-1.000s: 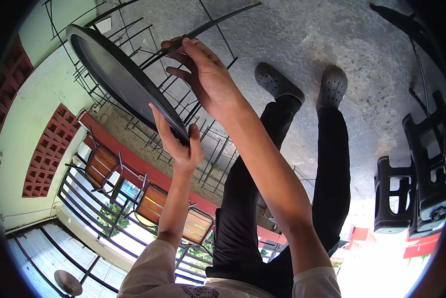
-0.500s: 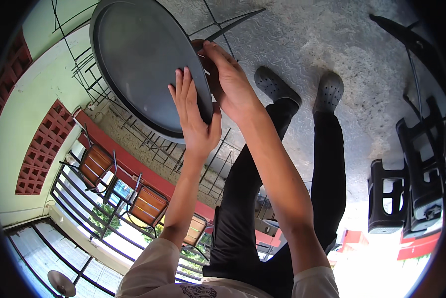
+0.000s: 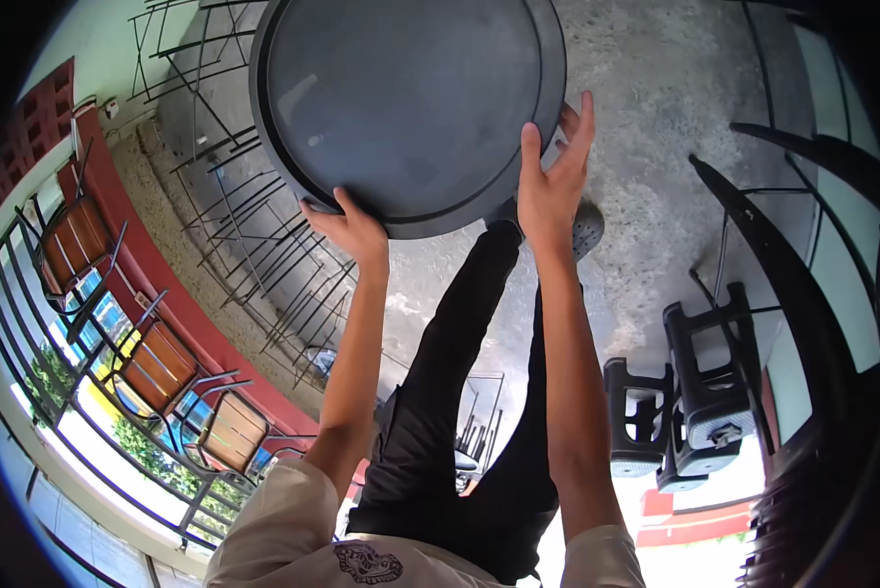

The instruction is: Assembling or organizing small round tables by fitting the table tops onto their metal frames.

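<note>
Head view: one item held, two hands; from my remote post I am logging each.

Item, tray (image 3: 401, 118): round, dark, rimmed. It is lying beyond both hands, upward from the grip, and is running past the top edge of the picture. Being round, it is showing no clear long axis; its broad inner face is turning toward the camera.

Relation: the hands are bracketing the lower part of the rim, one at each side, so the tray's bulk is standing ahead of the grip. Both are touching it, so neither is nearer; the right is sitting higher up the rim.

Left hand (image 3: 353, 231): holding the lower-left rim; thumb lying over the edge, visible fingers (image 3: 314, 218) showing outside it, the others hidden.

Right hand (image 3: 553, 186): holding the lower-right rim; thumb lying on the edge, one finger standing away from the tray, another bending beside the rim. How firmly it is pressing, I cannot tell.

Arms: both forearms are rising from the lower edge, nearly parallel, the right looking straighter.

Surroundings: stools (image 3: 716, 429) are standing to the right; chairs (image 3: 155, 367) are lining the left; rough grey floor (image 3: 646, 206) is showing beneath.
</note>
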### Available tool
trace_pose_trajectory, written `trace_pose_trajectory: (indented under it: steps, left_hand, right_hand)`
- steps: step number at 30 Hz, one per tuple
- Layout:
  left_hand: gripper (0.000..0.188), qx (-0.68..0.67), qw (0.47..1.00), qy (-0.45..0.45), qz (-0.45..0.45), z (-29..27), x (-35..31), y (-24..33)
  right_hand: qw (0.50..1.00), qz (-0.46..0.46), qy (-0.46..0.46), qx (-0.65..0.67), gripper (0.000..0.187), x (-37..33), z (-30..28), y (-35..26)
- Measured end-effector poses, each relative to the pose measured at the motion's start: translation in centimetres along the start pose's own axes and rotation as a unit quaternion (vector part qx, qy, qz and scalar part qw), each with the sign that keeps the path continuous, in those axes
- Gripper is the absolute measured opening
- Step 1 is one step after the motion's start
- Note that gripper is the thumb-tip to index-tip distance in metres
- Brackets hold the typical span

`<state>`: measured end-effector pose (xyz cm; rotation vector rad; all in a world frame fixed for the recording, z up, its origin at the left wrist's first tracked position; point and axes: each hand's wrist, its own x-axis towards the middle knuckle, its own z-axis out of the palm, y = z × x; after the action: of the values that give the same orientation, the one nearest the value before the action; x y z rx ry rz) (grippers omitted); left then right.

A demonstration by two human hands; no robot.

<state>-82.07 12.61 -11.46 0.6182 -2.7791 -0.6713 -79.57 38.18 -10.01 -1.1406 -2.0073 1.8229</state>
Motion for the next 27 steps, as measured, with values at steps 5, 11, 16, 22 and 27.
trace_pose_trajectory:
  steps: [5, 11, 16, 22, 27]
  left_hand:
    - [0.053, -0.192, 0.96, 0.062, -0.197, 0.7, 2.3, 1.5]
    - [0.045, -0.208, 0.944, 0.046, -0.25, -0.2, 2.2, 3.1]
    - [0.059, -0.291, 0.889, 0.062, -0.347, 0.7, 1.8, 0.3]
    - [0.075, -0.466, 0.662, 0.121, -0.575, 1.8, 1.6, -1.5]
    - [0.056, -0.6, 0.609, -0.073, -0.513, 1.7, -1.9, -2.6]
  right_hand:
    - [0.976, -0.137, -0.031, -0.168, 0.07, 2.7, 1.5, -1.5]
    - [0.959, -0.103, -0.048, -0.26, 0.069, 3.2, 1.0, -1.8]
    - [0.875, -0.182, -0.009, -0.448, 0.071, 2.8, 2.6, -2.5]
    - [0.703, -0.428, -0.247, -0.511, 0.067, -0.1, 14.1, -7.7]
    - [0.619, -0.49, -0.41, -0.457, 0.062, -2.2, 21.9, -6.4]
